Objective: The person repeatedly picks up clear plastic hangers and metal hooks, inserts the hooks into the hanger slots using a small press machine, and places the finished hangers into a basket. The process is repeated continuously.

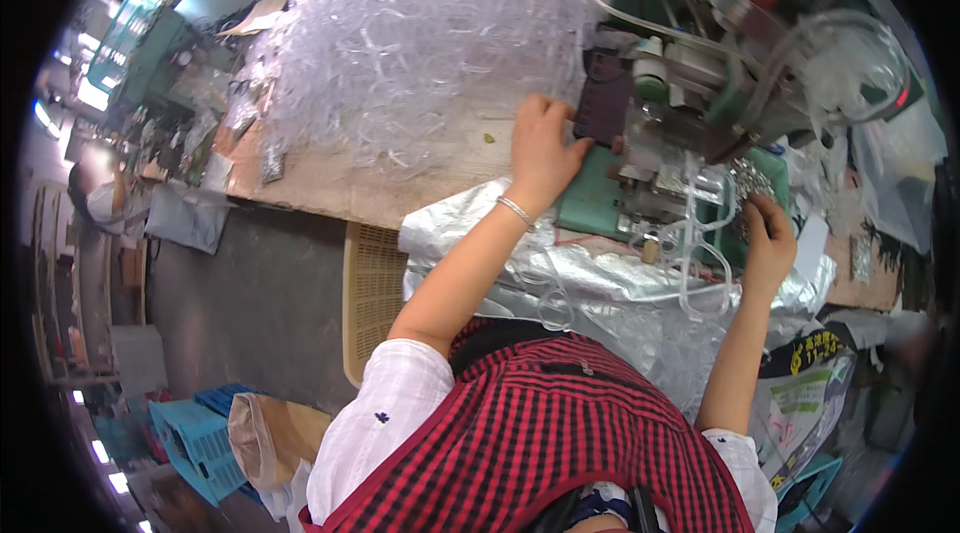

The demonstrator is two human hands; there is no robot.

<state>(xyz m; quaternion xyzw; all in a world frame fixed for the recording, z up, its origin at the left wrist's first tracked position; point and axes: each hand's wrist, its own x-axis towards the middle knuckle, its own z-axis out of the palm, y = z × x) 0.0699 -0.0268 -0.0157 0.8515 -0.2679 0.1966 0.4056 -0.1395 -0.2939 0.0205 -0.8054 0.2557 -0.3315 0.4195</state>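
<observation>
Metal bits point(748, 176): lay heaped in the green tray point(781, 173), just past the right fingertips and slightly left of them. Too jumbled for any one long axis, tbh.
Right hand point(770, 245): hung at the near right edge of the heap, easily the nearer of the two. Bent fingers, but couldn't tell if pinching anything or even touching.
Left hand point(545, 148): sat well apart, over by the dark block point(605, 103), thumb spread from the fingers and nothing visible in between. Couldn't tell if brushing the block.
Clear tube loop point(686, 273): dangled between the hands, closer to the right, long way pointing toward the apron.
Machine base point(590, 201): stood green and flat just right of the left wrist.
Silver sheet point(450, 223): ran crumpled along the bench's near edge.
Tubing pile point(440, 33): towered at the back, beyond the left hand.
</observation>
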